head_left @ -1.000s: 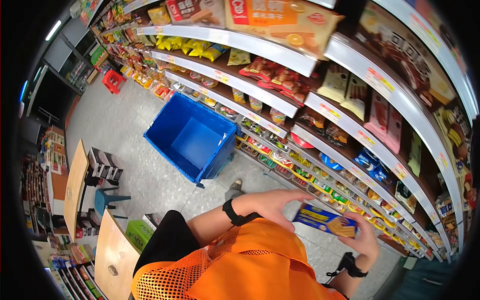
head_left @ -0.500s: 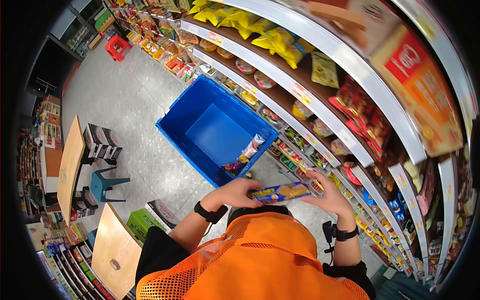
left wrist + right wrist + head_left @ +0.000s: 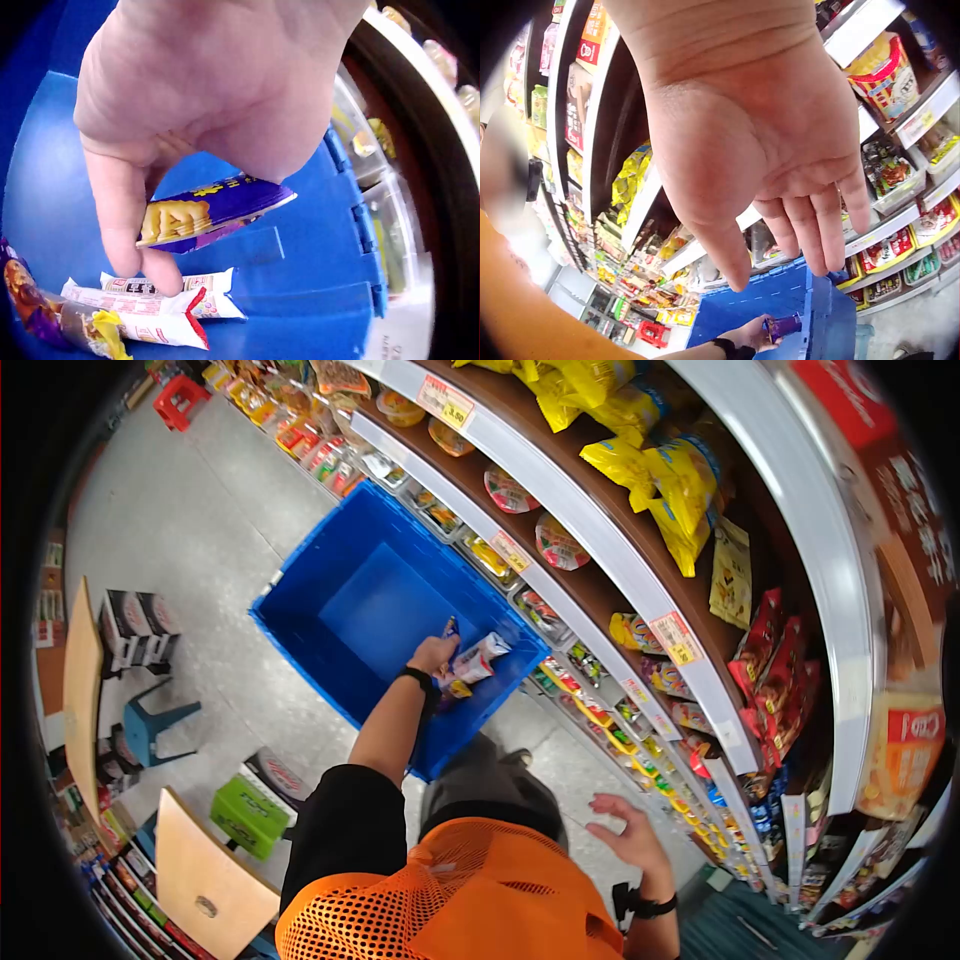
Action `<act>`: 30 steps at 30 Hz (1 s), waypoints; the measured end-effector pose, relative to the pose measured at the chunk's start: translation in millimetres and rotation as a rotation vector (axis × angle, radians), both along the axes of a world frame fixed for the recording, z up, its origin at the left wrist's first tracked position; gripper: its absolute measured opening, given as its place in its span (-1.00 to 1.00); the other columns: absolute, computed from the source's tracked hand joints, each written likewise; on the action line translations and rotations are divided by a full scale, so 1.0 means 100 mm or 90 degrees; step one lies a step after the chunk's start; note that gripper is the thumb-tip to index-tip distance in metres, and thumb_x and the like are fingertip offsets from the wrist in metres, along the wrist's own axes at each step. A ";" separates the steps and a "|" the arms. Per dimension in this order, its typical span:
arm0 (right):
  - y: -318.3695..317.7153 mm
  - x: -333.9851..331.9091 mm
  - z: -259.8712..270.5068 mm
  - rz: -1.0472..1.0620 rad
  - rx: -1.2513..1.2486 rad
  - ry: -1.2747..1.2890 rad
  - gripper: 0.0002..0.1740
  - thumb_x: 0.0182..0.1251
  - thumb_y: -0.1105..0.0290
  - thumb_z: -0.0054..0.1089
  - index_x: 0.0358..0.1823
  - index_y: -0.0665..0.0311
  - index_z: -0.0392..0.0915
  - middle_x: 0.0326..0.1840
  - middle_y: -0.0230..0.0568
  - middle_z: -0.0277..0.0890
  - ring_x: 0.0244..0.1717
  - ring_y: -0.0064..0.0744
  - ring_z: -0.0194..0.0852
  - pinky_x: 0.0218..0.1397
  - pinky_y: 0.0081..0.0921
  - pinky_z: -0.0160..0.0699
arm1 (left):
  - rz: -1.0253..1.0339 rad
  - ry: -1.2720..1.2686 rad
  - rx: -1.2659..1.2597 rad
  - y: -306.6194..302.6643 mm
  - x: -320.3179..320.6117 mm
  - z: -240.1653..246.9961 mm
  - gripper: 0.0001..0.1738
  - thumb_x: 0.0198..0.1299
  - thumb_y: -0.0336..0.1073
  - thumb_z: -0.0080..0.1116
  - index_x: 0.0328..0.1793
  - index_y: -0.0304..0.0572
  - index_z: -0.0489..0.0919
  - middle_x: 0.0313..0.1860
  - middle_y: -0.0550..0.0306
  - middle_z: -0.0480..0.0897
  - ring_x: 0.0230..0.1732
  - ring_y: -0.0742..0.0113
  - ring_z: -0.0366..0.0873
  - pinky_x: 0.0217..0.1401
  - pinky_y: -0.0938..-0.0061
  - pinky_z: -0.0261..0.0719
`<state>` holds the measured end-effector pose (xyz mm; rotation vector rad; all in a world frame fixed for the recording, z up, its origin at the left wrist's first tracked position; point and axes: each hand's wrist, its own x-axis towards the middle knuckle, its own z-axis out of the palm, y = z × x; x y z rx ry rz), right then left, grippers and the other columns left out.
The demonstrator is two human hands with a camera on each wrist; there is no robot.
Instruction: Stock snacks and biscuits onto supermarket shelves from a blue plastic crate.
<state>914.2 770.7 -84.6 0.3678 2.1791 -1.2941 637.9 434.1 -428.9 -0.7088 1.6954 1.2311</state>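
My left hand [image 3: 432, 654] reaches down inside the blue crate [image 3: 365, 595]. In the left wrist view the hand [image 3: 202, 97] pinches a blue biscuit pack [image 3: 217, 214] between thumb and fingers, above the crate's floor. Below the fingers lie white tube-shaped packs [image 3: 150, 311] and a purple and brown wrapper [image 3: 37, 304]. My right hand [image 3: 630, 832] is held out at the right of my body, near the shelves. The right wrist view shows that hand [image 3: 757, 157] empty, with its fingers extended.
Curved shelves of snacks [image 3: 580, 490] run along the right of the crate. At the left are wooden tabletops [image 3: 205, 860], a teal stool [image 3: 150, 725], a green box [image 3: 245, 810] and dark cartons [image 3: 135, 630]. A red stool [image 3: 180, 402] stands farther off.
The biscuit pack has moved from between both hands into the crate with my left hand. My right hand has let go of it and stays at the right. The view has shifted.
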 end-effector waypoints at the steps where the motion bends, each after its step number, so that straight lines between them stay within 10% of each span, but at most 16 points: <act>1: 0.04 0.01 0.05 -0.016 0.013 -0.031 -0.41 0.25 0.45 0.57 0.30 0.35 0.56 0.10 -0.20 0.72 0.15 -0.38 0.66 0.28 -0.37 0.63 | 0.011 -0.027 0.004 0.22 -0.10 -0.23 -0.20 0.36 0.22 -0.02 0.14 -0.59 0.62 -0.02 -0.41 0.73 -0.13 -0.15 0.82 -0.09 0.15 0.82; 7: 0.23 0.14 -0.12 -0.112 -0.040 -0.100 -0.42 0.28 0.55 0.51 0.33 0.30 0.53 0.10 -0.22 0.73 0.12 -0.42 0.69 0.25 -0.39 0.64 | -0.126 0.103 -0.259 0.78 -0.23 -0.66 -0.16 0.41 0.21 -0.28 0.59 -0.24 0.39 0.48 -0.31 0.50 0.49 -0.17 0.48 0.58 0.17 0.35; 11: 0.23 0.22 -0.10 -0.193 -0.051 -0.112 -0.47 0.31 0.60 0.45 0.30 0.29 0.54 0.10 -0.19 0.73 0.11 -0.40 0.70 0.23 -0.39 0.66 | -0.029 0.116 -0.233 0.88 -0.27 -0.89 -0.20 0.45 0.20 -0.32 0.52 -0.24 0.49 0.49 -0.28 0.49 0.48 -0.24 0.47 0.56 0.11 0.38; 16: 0.30 0.37 0.04 -0.265 -0.117 -0.093 -0.50 0.33 0.63 0.41 0.29 0.30 0.54 0.09 -0.16 0.73 0.10 -0.39 0.70 0.21 -0.40 0.68 | -0.273 0.128 -0.162 0.78 -0.11 -0.82 -0.34 0.43 0.13 -0.11 0.42 -0.15 0.58 0.42 -0.27 0.55 0.40 -0.28 0.53 0.45 0.04 0.50; 19: 0.46 0.46 0.16 -0.250 -0.096 -0.049 -0.51 0.33 0.61 0.42 0.28 0.30 0.55 0.09 -0.17 0.73 0.09 -0.40 0.70 0.20 -0.40 0.67 | -0.099 0.104 -0.168 0.63 0.14 -1.14 -0.43 0.36 0.11 0.01 0.07 -0.24 0.76 0.18 -0.33 0.69 0.28 -0.29 0.61 0.39 0.03 0.53; 26: 0.87 0.47 0.44 -0.175 0.074 0.210 -0.57 0.32 0.49 0.47 0.19 0.35 0.61 -0.03 -0.24 0.75 -0.01 -0.54 0.69 0.14 -0.50 0.64 | -0.247 0.461 -0.312 0.64 0.64 0.54 -0.43 0.30 0.13 0.16 -0.07 -0.34 0.72 -0.06 -0.35 0.74 0.03 -0.31 0.70 0.11 -0.03 0.64; 30: 1.35 0.74 0.48 -0.455 0.225 0.501 -0.78 0.31 0.53 0.42 -0.04 0.37 0.69 -0.18 -0.27 0.74 -0.21 -0.58 0.65 -0.08 -0.56 0.61 | -0.374 0.445 0.068 1.20 1.19 1.40 -0.58 0.32 -0.01 0.26 -0.08 -0.28 0.68 -0.42 -0.06 0.70 -0.40 0.12 0.66 -0.27 0.22 0.59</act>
